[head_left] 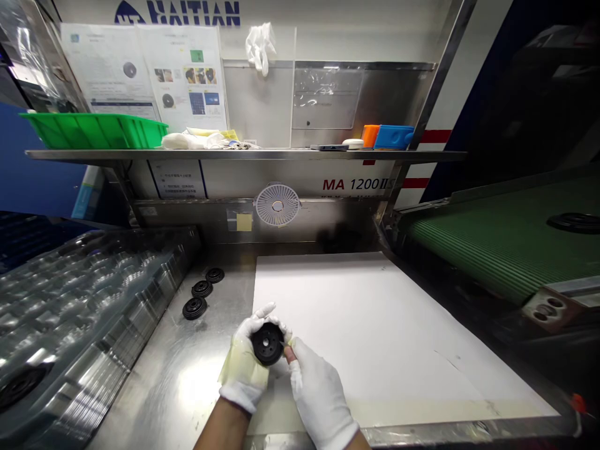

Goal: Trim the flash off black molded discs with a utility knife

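My left hand point(244, 369), in a white glove with yellowish tape around it, grips a round black moulded part point(267, 344) with a central hole. My right hand point(319, 400), also gloved in white, holds the same part at its right edge, with one fingertip against it. Both hands are above a white sheet point(375, 331) and close to its left edge. Several similar black parts point(202, 288) lie in a short row on the steel bench point(173, 400) to the left of my hands. The hands hide the lower part of the held piece.
A green ribbed conveyor belt point(497, 240) on the right carries another black part point(574, 222). A stack of clear moulded trays point(70, 306) fills the left side. Above the bench, a shelf point(244, 154) holds a green crate point(94, 131). A small white fan point(277, 204) sits beneath it.
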### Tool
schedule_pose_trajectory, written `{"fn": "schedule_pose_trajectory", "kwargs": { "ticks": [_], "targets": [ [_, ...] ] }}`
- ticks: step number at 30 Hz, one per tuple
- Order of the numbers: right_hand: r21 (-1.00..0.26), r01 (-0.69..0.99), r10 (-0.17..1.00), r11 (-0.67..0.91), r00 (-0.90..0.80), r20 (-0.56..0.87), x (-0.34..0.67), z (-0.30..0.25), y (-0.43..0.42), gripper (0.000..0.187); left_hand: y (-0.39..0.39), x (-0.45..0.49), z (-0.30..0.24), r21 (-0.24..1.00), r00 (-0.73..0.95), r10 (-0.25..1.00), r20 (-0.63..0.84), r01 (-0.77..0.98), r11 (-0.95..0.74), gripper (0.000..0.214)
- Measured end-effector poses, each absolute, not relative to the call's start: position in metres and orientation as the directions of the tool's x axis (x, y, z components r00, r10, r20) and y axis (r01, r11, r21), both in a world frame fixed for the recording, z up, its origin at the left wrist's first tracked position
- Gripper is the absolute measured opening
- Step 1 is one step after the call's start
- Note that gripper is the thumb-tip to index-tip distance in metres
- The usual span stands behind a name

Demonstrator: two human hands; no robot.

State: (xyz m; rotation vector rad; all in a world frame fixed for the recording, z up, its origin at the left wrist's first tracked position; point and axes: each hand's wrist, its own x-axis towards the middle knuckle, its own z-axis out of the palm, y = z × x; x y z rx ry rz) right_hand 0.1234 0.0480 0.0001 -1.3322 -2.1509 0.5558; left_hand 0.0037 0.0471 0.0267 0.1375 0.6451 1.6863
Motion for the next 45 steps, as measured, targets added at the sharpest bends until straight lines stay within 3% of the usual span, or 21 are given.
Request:
{"fn": "schedule_pose_trajectory", "kwargs": {
  "ticks": [5, 11, 17, 25, 29, 35, 41, 45],
  "targets": [
    [-0.491, 0.771, 0.914, 0.405, -0.356, 0.195, 0.118, -0.001, 0.04, 0.023, 0.056, 0.012, 0.024, 0.473, -0.29, 0.919, -0.266, -0.87, -0.138, 0.015],
    [-0.496, 0.756, 0.904, 0.427, -0.352, 0.241, 0.107, -0.006, 0.031, 0.022, 0.059, 0.012, 0.022, 0.472, -0.396, 0.885, -0.246, -0.846, -0.247, 0.016],
    [-0.592, 0.68, 0.901, 0.432, -0.355, 0.25, 0.117, -0.001, 0.04, 0.025, 0.051, 0.004, 0.028, 0.492, -0.176, 0.955, -0.237, -0.87, -0.039, 0.03],
    [-0.53, 0.748, 0.917, 0.399, -0.33, 0.225, 0.113, -0.003, 0.034, 0.026, 0.061, 0.013, 0.024, 0.435, -0.272, 0.923, -0.271, -0.89, -0.134, 0.009],
    [-0.497, 0.767, 0.913, 0.407, -0.33, 0.238, 0.107, -0.005, 0.031, 0.024, 0.062, 0.014, 0.021, 0.416, -0.377, 0.892, -0.248, -0.874, -0.253, 0.013],
    [-0.572, 0.704, 0.907, 0.421, -0.333, 0.257, 0.119, -0.003, 0.037, 0.023, 0.05, 0.007, 0.021, 0.473, -0.198, 0.965, -0.175, -0.876, -0.094, 0.03],
    [-0.543, 0.74, 0.917, 0.398, -0.329, 0.224, 0.113, -0.007, 0.029, 0.027, 0.056, 0.016, 0.024, 0.463, -0.375, 0.908, -0.19, -0.849, -0.254, 0.017],
    [-0.507, 0.758, 0.911, 0.411, -0.329, 0.248, 0.107, -0.007, 0.028, 0.028, 0.054, 0.016, 0.022, 0.475, -0.447, 0.876, -0.18, -0.82, -0.32, 0.027]
  ]
}}
